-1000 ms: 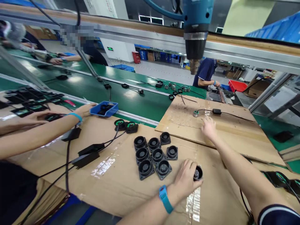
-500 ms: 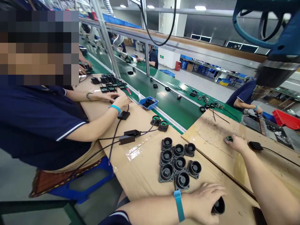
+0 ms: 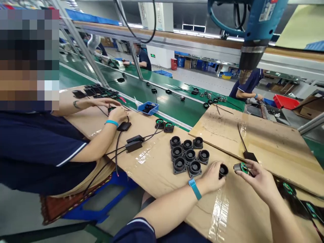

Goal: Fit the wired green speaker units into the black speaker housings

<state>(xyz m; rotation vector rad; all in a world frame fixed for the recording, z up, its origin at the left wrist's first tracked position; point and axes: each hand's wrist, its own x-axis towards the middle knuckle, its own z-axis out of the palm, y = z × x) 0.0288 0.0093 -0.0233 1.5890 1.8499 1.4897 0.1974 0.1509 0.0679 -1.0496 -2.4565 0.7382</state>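
My left hand (image 3: 214, 177), with a teal band at the wrist, grips a black round housing (image 3: 223, 171) whose open end faces up. Just to the right, my right hand (image 3: 258, 175) holds a small metal cylinder with a green circuit board (image 3: 241, 167) between thumb and fingers. A dark cable runs from the board under the fingers. The two parts are close but apart. Left of my left hand, several black square-based housings (image 3: 190, 156) stand grouped on the cardboard-covered bench (image 3: 157, 172).
A person's hands (image 3: 117, 113) work at the left, near black boxes with cables (image 3: 134, 145). Behind lie a blue tray (image 3: 148, 108) and a green conveyor (image 3: 174, 116). A teal power tool (image 3: 260, 30) hangs overhead. More boards (image 3: 288, 189) are at the right edge.
My right hand has come down from the raised cardboard toward my left hand, bringing the board part. My left hand and its housing sit farther up in view. The camera view has shifted right.
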